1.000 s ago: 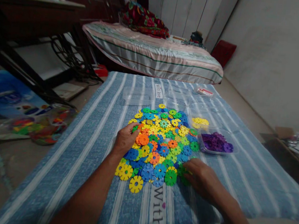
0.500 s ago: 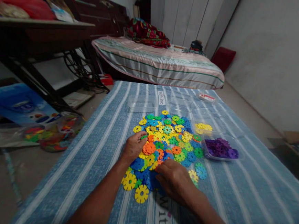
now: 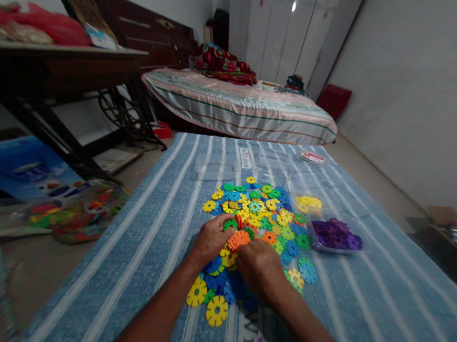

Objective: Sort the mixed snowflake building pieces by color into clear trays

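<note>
A spread pile of notched plastic snowflake discs (image 3: 254,207) in yellow, green, blue and orange lies on the striped tablecloth (image 3: 162,208). My left hand (image 3: 210,242) is closed at the pile's left side, with a green snowflake disc (image 3: 230,224) between thumb and fingers. Just right of it, my right hand (image 3: 261,266) has its fingers curled at a small stack of orange snowflake discs (image 3: 239,239). Its fingertips are partly hidden. Larger yellow discs (image 3: 216,311) lie near my wrists.
Right of the pile stands a clear box of purple discs (image 3: 336,235), with yellow discs (image 3: 308,203) in another behind it. Clear containers (image 3: 215,168) sit farther back. A bed (image 3: 241,106) is beyond the table, and a sewing-machine table (image 3: 63,58) stands left.
Both hands have come closer together around the orange discs. My left hand has moved right with the green disc, and the orange discs look gathered into a stack. The view has tilted up slightly.
</note>
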Demonstrator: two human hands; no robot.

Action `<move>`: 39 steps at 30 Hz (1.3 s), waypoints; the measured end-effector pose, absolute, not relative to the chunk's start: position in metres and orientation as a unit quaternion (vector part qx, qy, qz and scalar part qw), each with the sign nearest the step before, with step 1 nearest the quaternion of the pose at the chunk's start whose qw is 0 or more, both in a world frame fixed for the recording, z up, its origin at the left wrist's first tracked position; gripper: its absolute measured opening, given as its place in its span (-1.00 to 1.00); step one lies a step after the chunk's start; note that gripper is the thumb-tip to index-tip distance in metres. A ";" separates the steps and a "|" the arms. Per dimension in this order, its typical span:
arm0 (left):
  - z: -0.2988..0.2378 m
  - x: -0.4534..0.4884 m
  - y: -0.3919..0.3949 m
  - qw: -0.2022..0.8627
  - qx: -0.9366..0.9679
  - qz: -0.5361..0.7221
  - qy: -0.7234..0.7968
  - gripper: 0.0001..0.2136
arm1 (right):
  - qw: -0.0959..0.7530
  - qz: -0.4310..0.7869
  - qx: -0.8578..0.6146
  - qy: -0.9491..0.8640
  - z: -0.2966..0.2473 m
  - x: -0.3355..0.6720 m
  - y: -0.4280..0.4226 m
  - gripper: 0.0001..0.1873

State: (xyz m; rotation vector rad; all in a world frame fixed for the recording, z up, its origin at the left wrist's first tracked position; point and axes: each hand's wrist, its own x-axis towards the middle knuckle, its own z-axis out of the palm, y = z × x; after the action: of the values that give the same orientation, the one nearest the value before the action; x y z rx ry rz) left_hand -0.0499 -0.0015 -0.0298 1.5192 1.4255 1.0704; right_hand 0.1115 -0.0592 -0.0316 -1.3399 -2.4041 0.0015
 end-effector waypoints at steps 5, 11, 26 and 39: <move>-0.037 -0.056 0.003 0.371 0.602 0.423 0.566 -0.68 | 0.167 -0.002 -0.522 -0.836 -0.027 0.125 -0.048 -0.87; -0.044 -0.064 0.009 0.319 0.614 0.431 0.579 -0.70 | 0.163 0.007 -0.551 -0.819 -0.030 0.150 -0.034 -0.82; -0.039 -0.072 0.009 0.198 0.669 0.413 0.586 -0.79 | 0.264 0.008 -0.532 -0.805 -0.053 0.190 0.015 -0.73; -0.041 -0.077 0.009 0.083 0.720 0.389 0.568 -0.79 | 0.379 0.095 -0.467 -0.793 -0.070 0.198 0.028 -0.77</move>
State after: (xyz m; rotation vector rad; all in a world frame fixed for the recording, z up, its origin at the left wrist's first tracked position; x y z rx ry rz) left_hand -0.0771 0.0091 -0.0406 2.1502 1.6966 1.1625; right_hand 0.1975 0.0277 -0.0697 -1.1944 -2.0262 0.2417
